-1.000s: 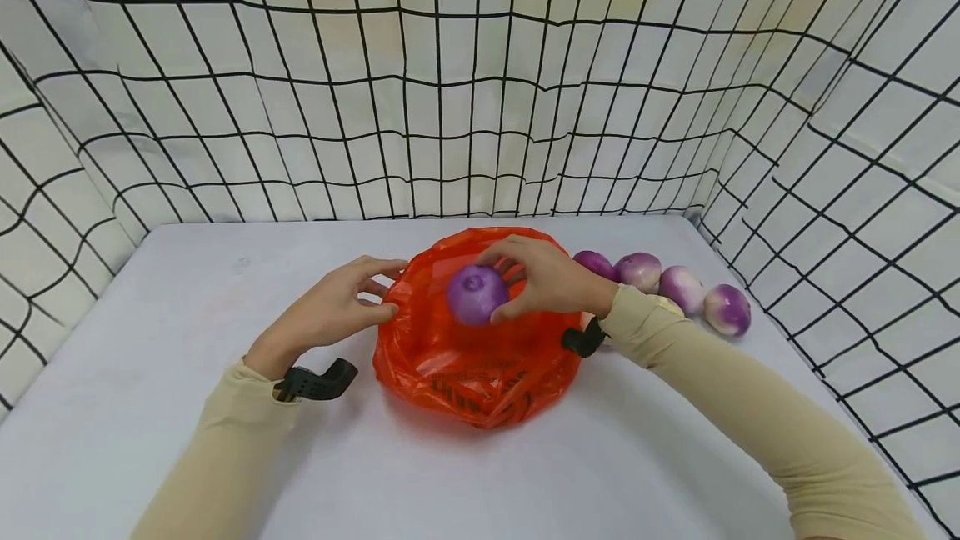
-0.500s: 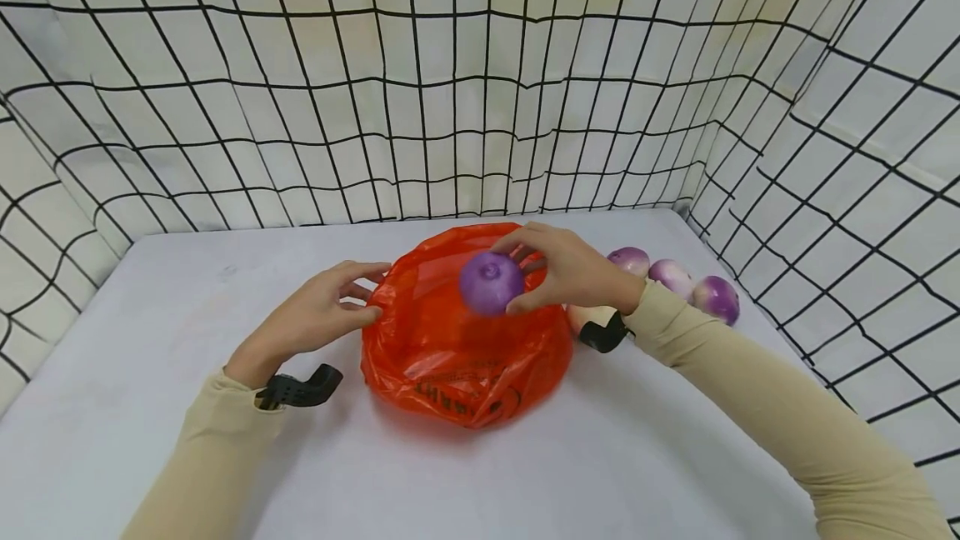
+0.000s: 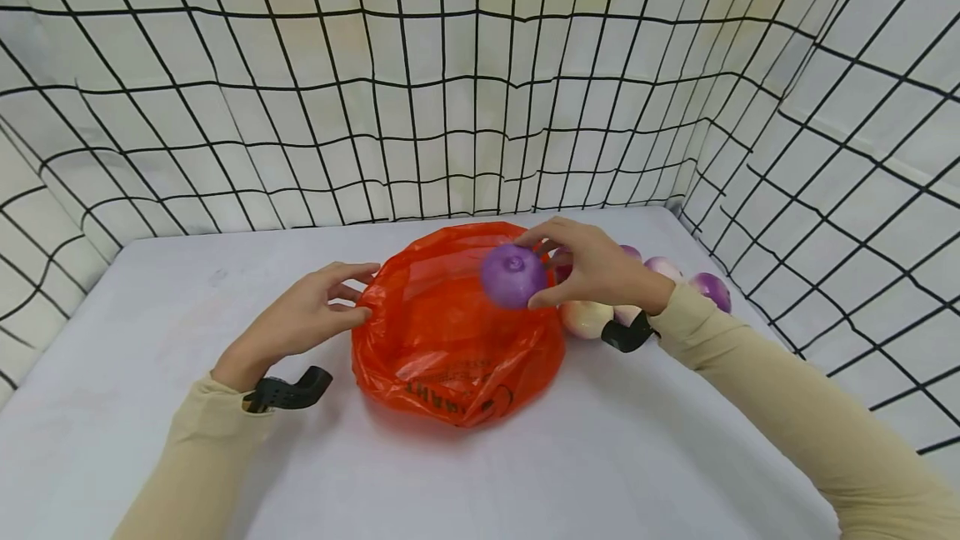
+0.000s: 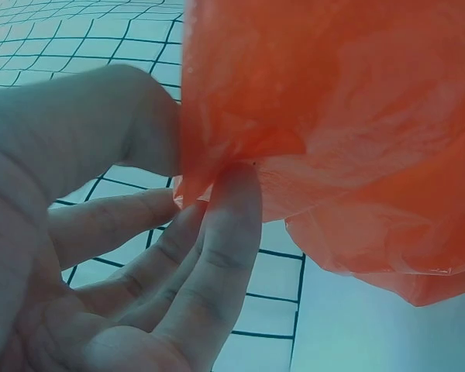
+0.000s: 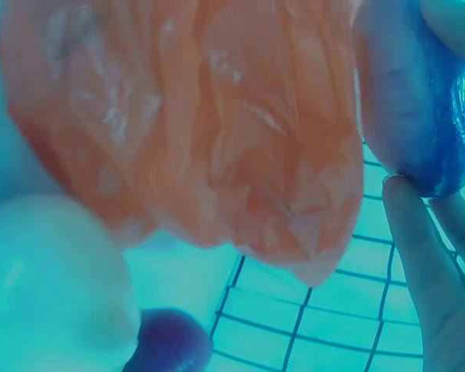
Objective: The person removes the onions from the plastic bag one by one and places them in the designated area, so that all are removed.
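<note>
An orange-red plastic bag with dark print stands on the white table, its mouth facing up. My left hand pinches the left edge of the bag; the left wrist view shows the film between thumb and fingers. My right hand holds a purple onion above the right part of the bag's mouth. In the right wrist view that onion is beside the bag's side, with fingertips against its underside. What lies inside the bag is hidden.
Several purple-and-white onions lie right of the bag, among them a pale one close to its side and a purple one furthest right. My right arm partly covers them. Black netting over white cloth encloses the table's back and sides.
My right hand has moved right with the onion, from over the middle of the bag's mouth to its right rim. The left hand keeps its place at the bag's left edge.
</note>
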Demonstrator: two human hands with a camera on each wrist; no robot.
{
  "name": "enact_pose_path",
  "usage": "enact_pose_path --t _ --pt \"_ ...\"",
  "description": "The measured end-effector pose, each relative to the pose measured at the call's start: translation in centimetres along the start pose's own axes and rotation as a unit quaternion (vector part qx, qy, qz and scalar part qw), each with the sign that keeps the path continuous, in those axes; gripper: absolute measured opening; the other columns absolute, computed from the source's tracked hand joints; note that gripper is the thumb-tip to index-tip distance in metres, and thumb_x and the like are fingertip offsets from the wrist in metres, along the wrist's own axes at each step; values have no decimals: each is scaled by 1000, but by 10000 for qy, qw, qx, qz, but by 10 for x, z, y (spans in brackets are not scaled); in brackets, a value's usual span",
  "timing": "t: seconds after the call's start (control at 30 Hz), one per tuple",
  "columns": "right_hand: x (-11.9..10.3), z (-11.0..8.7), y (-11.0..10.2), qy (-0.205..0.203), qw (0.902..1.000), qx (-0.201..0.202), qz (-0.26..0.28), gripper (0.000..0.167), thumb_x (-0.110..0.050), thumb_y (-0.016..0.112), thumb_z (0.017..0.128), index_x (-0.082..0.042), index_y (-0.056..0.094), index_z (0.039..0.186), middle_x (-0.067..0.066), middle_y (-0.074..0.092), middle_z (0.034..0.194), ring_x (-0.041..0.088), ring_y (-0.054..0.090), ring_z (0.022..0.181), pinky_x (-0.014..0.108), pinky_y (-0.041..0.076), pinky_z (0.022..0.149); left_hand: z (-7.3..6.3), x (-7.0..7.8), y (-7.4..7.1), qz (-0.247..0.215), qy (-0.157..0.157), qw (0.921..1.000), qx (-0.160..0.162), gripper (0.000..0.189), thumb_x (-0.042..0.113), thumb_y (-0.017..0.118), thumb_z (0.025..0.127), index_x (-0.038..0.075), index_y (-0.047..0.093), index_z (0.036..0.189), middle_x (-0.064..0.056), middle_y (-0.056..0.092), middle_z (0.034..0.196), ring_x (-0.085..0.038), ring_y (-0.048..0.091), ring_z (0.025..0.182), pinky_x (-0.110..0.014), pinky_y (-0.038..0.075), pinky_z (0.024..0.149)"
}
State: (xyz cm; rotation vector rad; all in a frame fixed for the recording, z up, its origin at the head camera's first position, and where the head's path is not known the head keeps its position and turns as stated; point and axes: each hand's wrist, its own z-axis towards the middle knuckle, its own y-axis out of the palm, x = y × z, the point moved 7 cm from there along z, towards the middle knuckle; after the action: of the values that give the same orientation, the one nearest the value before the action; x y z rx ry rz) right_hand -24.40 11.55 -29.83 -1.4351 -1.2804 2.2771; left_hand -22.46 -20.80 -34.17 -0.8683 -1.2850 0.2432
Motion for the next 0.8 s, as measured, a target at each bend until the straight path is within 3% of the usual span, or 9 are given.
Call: enact_pose_path --t 0.3,0.6,0.8 --pt "4 -14 -12 17 9999 83 -84 69 -23 94 75 -19 62 136 2 62 132 21 70 112 48 61 98 0 -2 0 -32 -77 10000 -22 61 21 68 99 7 47 154 -18 51 153 -37 65 125 -37 63 89" --pt "9 -29 -25 141 9995 259 124 68 -18 93 75 -22 63 135 -2 62 133 20 68 117 38 61 99 1 -3 2 -31 -138 9999 -22 61 23 67 99 8 46 155 -18 50 154 -37 63 127 -43 63 91" --pt "22 -38 -26 313 9989 262 229 70 -19 93 75 -19 62 138 2 62 136 24 70 116 46 60 100 1 -4 2 -43 -202 9998 -52 62 23 67 100 9 45 156 -17 48 156 -38 63 129 -47 62 94"
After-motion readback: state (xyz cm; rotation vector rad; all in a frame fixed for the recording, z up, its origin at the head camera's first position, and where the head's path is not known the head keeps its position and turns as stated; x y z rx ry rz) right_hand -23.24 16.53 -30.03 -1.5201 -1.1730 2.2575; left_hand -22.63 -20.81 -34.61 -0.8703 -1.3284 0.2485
